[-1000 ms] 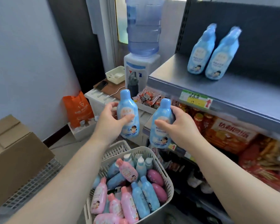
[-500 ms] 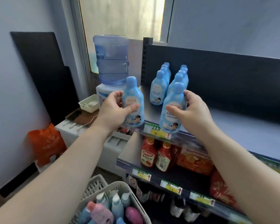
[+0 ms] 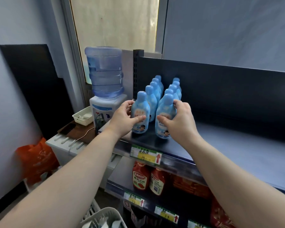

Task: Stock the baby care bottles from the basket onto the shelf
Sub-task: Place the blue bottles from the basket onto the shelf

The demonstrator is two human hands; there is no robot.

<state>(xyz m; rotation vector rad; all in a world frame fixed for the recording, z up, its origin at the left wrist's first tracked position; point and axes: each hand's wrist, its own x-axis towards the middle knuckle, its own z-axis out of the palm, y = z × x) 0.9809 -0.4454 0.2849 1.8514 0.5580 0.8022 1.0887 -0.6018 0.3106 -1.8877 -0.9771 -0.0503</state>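
Observation:
Two rows of light blue baby care bottles (image 3: 155, 89) stand on the dark top shelf (image 3: 237, 145), running back toward its rear panel. My left hand (image 3: 124, 116) grips the front bottle of the left row (image 3: 141, 112), which stands upright on the shelf. My right hand (image 3: 179, 119) grips the front bottle of the right row (image 3: 164, 117), also upright on the shelf. Only the white rim of the basket (image 3: 104, 218) shows at the bottom edge.
A water dispenser (image 3: 105, 89) stands just left of the shelf on a low white cabinet (image 3: 61, 143), beside a small white tray (image 3: 83, 116). Red sauce bottles (image 3: 140, 176) fill the shelf below. An orange bag (image 3: 36, 158) sits on the floor at left. The top shelf's right part is bare.
Both hands carried their blue bottles up from above the basket and forward over the shelf edge, setting them down at the front of the two rows. The view tilted upward.

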